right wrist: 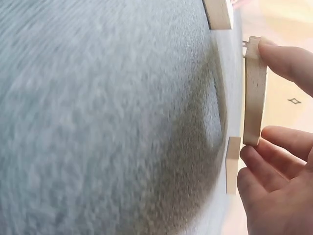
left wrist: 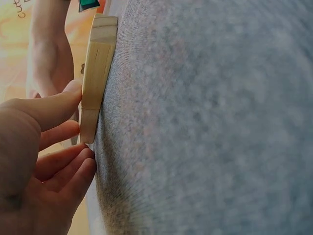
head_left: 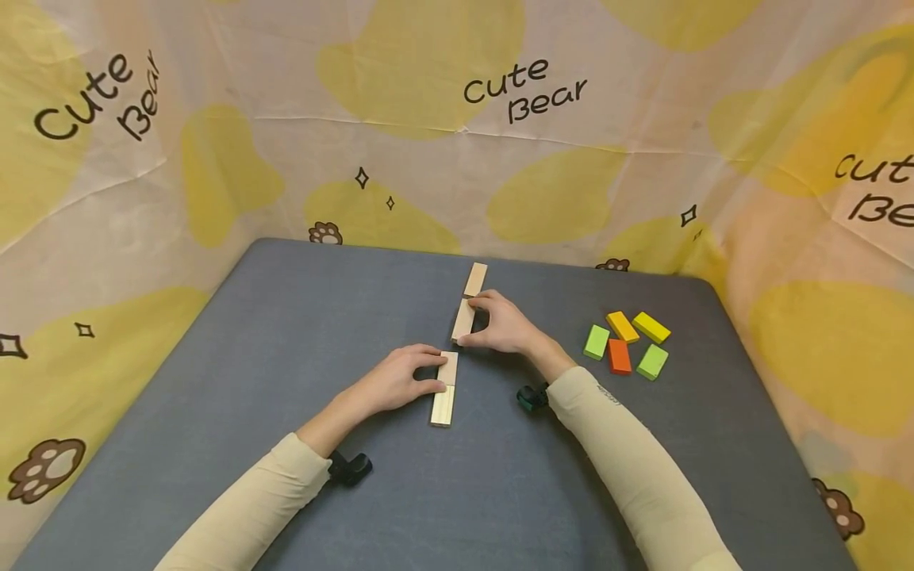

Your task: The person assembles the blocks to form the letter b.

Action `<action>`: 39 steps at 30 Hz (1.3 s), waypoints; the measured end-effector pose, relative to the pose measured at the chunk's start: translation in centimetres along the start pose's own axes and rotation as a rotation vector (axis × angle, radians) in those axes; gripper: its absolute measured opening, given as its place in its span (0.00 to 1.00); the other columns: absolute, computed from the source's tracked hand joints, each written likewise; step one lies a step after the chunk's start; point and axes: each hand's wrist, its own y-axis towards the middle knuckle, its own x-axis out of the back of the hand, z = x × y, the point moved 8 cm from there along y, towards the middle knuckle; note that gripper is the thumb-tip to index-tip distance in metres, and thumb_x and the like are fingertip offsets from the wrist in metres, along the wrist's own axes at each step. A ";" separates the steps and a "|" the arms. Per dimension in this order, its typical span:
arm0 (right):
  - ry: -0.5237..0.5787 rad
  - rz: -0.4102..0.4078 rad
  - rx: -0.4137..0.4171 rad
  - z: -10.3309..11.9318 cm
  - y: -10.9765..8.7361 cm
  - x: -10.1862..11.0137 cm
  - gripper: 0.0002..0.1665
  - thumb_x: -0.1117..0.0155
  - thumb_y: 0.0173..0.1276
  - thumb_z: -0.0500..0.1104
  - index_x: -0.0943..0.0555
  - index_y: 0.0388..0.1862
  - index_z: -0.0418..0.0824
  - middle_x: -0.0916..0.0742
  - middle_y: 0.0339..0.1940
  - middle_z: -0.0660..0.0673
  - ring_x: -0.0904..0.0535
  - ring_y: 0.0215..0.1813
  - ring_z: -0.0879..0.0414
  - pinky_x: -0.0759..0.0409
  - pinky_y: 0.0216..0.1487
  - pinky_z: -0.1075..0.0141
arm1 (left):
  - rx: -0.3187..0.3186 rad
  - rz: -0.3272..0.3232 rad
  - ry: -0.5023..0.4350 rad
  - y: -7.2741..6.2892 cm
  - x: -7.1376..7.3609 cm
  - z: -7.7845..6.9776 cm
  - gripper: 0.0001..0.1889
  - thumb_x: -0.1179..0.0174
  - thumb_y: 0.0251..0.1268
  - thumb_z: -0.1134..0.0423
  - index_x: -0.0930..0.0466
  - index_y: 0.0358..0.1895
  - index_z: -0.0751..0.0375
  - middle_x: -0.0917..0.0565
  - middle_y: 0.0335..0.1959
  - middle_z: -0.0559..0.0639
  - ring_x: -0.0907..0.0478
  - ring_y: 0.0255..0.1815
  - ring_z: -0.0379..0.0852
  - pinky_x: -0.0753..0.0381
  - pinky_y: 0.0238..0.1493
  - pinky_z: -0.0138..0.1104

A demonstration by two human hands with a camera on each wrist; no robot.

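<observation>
My right hand [head_left: 503, 325] pinches a plain wooden block [right wrist: 254, 93] by its two ends, thumb at one and fingertips at the other. The right wrist view shows a gap between this block and the grey table. Just beyond it lies another plain block [head_left: 475, 279], flat on the surface. Closer to me, my left hand [head_left: 400, 377] has its thumb and fingers at a second plain block [head_left: 447, 369], gripping it from the left side. That block meets a further plain block [head_left: 442, 406] end to end, making a short row on the table.
Off to the right lie several painted blocks: a red block [head_left: 620, 357], a green block [head_left: 596, 342], another green block [head_left: 653, 362], an orange block [head_left: 623, 327] and a yellow block [head_left: 652, 327]. Patterned cloth [head_left: 428, 119] hangs behind the grey table [head_left: 321, 301] and along its sides.
</observation>
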 end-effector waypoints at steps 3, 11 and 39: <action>-0.011 0.011 0.003 0.2 0.2 -0.4 0.50 0.24 0.60 0.60 0.28 0.74 0.36 0.28 0.72 0.37 0.29 0.69 0.41 0.27 0.67 0.48 | -0.007 -0.007 0.007 0.1 0.0 -0.1 0.26 0.32 0.68 0.52 0.19 0.65 0.61 0.21 0.65 0.58 0.26 0.67 0.59 0.28 0.67 0.53; -0.013 0.049 -0.016 0.4 0.4 -1.5 0.50 0.24 0.60 0.59 0.29 0.74 0.35 0.31 0.76 0.37 0.32 0.73 0.40 0.30 0.70 0.47 | -0.008 -0.010 0.001 0.2 -0.2 -0.2 0.27 0.32 0.68 0.51 0.19 0.65 0.61 0.22 0.66 0.58 0.27 0.68 0.60 0.28 0.67 0.53; -0.047 0.121 0.021 1.1 0.6 -2.2 0.47 0.29 0.67 0.59 0.31 0.76 0.37 0.31 0.75 0.37 0.33 0.74 0.40 0.31 0.71 0.47 | 0.010 -0.019 0.017 0.0 0.1 -0.5 0.27 0.31 0.67 0.52 0.19 0.65 0.62 0.21 0.65 0.58 0.26 0.67 0.57 0.27 0.67 0.50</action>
